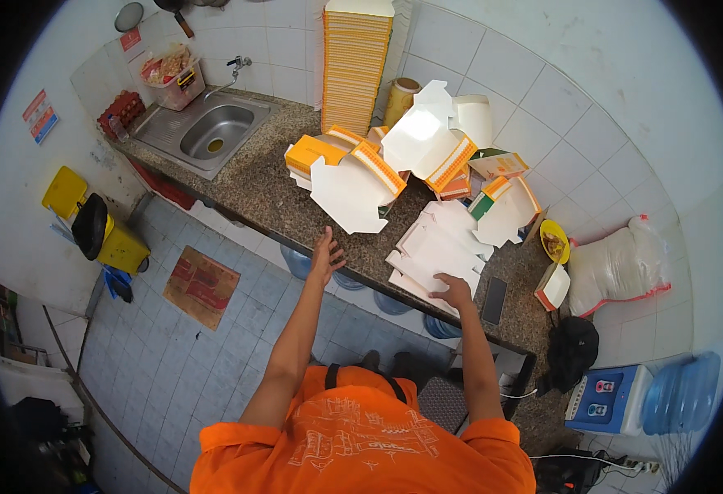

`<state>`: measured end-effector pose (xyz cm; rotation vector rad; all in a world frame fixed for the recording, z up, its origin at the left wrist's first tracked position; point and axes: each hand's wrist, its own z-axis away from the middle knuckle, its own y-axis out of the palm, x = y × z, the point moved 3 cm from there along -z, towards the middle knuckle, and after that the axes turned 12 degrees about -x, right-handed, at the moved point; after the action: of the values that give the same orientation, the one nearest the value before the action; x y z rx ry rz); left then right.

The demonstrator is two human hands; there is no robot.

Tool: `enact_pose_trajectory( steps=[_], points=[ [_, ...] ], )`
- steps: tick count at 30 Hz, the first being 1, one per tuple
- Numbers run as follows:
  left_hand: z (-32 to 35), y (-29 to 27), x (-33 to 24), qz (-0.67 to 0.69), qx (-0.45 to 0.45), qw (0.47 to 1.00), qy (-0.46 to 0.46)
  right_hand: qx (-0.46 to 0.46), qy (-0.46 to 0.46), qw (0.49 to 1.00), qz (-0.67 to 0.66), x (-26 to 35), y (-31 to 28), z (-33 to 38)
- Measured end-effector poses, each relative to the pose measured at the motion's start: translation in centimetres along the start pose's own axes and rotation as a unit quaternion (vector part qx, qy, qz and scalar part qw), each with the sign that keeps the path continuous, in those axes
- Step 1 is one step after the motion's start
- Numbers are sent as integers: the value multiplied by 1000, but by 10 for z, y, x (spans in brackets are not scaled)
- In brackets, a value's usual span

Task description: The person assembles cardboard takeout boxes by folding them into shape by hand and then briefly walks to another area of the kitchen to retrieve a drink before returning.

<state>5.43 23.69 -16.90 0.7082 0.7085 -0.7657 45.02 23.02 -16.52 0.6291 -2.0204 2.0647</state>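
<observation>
My left hand (326,257) is held out over the counter's front edge, fingers apart and nothing in it. Just beyond its fingertips lies a partly folded carton box (349,196), white inside with an orange patterned side. My right hand (453,292) rests at the near side of a stack of flat white carton blanks (435,251). Its fingers are spread over the top blank, and I see no grip on it. Several more orange-and-white boxes (427,136) are heaped behind, some folded up, with a green-sided one (501,206) to the right.
A tall stack of orange cartons (355,62) stands against the tiled wall. Right of my right hand lies a dark phone (495,300), with a yellow bowl (554,240) and a white sack (620,265) beyond. At the left is a steel sink (217,132). Water jugs (390,303) stand below the granite counter (279,177).
</observation>
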Motion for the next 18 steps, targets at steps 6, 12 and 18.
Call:
enact_pose_trajectory(
  steps=[6, 12, 18],
  points=[
    [-11, -1, 0, -7, -13, 1000, 11, -17, -34, 998, -57, 0, 0, 5],
    [-13, -5, -1, -25, -10, 999, 22, -67, -4, 981, 183, 20, 0, -8],
    [-3, -32, 1, -45, -11, 999, 15, -121, 103, 981, 115, 45, -51, -20]
  ],
)
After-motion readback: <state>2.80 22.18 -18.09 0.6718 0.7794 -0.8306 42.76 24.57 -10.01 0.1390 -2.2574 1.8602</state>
